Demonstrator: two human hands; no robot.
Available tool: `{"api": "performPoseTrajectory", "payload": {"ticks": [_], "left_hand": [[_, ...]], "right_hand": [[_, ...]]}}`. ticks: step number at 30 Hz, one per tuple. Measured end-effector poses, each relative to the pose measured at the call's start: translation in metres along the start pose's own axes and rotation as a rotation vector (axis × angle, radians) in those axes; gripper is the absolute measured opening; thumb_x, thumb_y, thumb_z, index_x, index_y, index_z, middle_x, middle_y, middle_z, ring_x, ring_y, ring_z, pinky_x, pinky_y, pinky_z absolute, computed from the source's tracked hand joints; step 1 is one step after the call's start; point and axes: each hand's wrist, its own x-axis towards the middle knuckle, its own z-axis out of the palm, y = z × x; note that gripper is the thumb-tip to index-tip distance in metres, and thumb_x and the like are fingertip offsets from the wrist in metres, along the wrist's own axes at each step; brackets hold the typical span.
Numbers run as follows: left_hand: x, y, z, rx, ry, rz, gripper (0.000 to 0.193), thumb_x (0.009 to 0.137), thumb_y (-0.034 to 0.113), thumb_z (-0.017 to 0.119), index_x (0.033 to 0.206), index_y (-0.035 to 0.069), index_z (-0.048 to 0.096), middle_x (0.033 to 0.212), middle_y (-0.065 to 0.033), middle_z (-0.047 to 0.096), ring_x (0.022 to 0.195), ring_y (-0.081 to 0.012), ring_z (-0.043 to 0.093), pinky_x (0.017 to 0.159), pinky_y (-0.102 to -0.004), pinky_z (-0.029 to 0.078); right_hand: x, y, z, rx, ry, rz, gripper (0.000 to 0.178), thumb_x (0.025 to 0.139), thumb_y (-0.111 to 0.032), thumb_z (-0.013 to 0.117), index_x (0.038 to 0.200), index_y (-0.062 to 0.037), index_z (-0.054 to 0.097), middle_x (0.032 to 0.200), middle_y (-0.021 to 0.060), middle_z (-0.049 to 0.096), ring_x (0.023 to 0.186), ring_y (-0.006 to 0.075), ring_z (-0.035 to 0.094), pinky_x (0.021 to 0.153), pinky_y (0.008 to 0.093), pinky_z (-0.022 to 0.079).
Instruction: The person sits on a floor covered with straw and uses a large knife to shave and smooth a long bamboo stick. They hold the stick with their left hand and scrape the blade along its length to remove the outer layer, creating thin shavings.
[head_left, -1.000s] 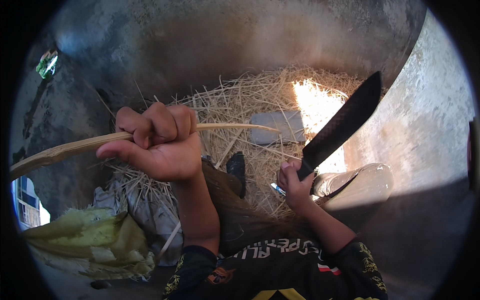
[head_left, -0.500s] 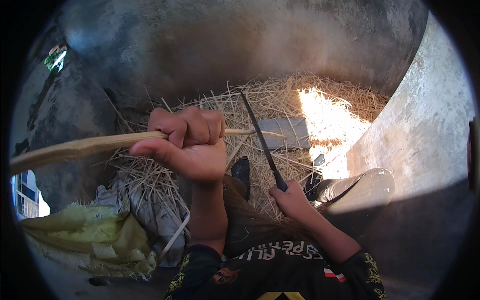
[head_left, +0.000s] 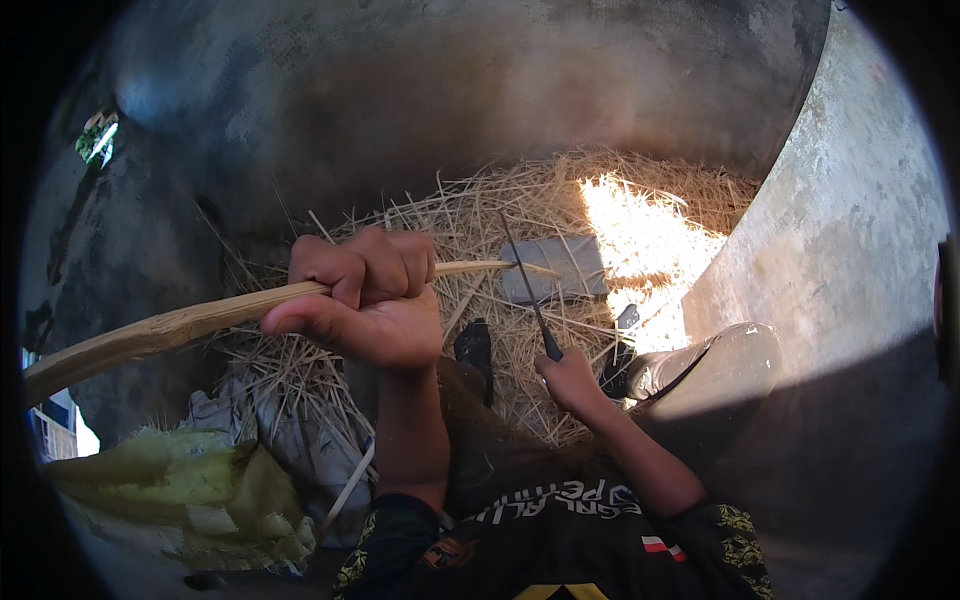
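Observation:
My left hand (head_left: 370, 295) is closed round a long pale wooden stick (head_left: 170, 328), whose thick end reaches off to the left. The thinner end sticks out past my fist to the right. My right hand (head_left: 568, 382) grips the dark handle of a long, narrow knife (head_left: 530, 285), its blade pointing away from me. The blade crosses the thin end of the stick, seemingly against it. Below that crossing lies a grey flat block (head_left: 570, 268) on a bed of wood shavings (head_left: 460, 215).
A dark concrete wall (head_left: 450, 90) curves round the far side, and a paler wall (head_left: 840, 230) rises at the right. A yellow-green sack (head_left: 190, 480) and a greyish cloth (head_left: 310, 445) lie at lower left. Sunlight falls on the shavings near a boot (head_left: 715, 365).
The knife blade has turned and looks thinner, with its edge differently angled on the stick. My right hand has shifted slightly up and left. The stick's thick end tilts lower; the whole view has moved slightly.

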Motion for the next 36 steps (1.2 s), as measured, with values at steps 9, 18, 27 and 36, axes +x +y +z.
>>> {"api": "performPoseTrajectory", "payload": {"ticks": [9,18,27,36], "left_hand": [[-0.005,-0.004,0.004,-0.022,-0.018,0.002,0.053,0.097,0.068,0.034,0.074,0.019,0.030,0.049,0.0060,0.021,0.042,-0.0060,0.009,0.038,-0.0259,0.008],[0.006,-0.004,-0.001,0.113,0.168,0.037,0.054,0.095,0.068,0.041,0.072,0.020,0.031,0.050,0.0067,0.022,0.042,-0.0056,0.011,0.039,-0.0246,0.008],[0.017,-0.005,-0.010,0.101,0.221,0.011,0.056,0.095,0.071,0.035,0.071,0.021,0.027,0.047,0.0064,0.020,0.040,-0.0053,0.009,0.035,-0.0243,0.008],[0.016,-0.015,-0.023,0.128,0.158,0.015,0.056,0.094,0.073,0.034,0.072,0.021,0.027,0.047,0.0062,0.020,0.041,-0.0056,0.009,0.036,-0.0244,0.009]], "right_hand": [[0.067,0.055,0.033,-0.054,0.205,-0.096,0.036,0.082,-0.025,0.064,0.065,0.0062,0.055,0.050,0.0106,0.050,0.051,0.0229,0.059,0.053,0.0406,0.045],[0.059,-0.013,0.026,0.097,0.051,-0.224,0.034,0.081,-0.025,0.066,0.066,0.0041,0.057,0.056,0.0087,0.055,0.052,0.0194,0.052,0.053,0.0376,0.042],[0.072,0.059,0.009,0.184,0.073,0.063,0.031,0.085,-0.022,0.064,0.066,0.0009,0.054,0.056,0.0031,0.051,0.052,0.0101,0.045,0.050,0.0285,0.036],[0.059,0.012,-0.017,0.550,0.415,-0.423,0.031,0.083,-0.025,0.062,0.067,0.0022,0.058,0.059,0.0100,0.056,0.050,0.0202,0.054,0.051,0.0354,0.043]]}}
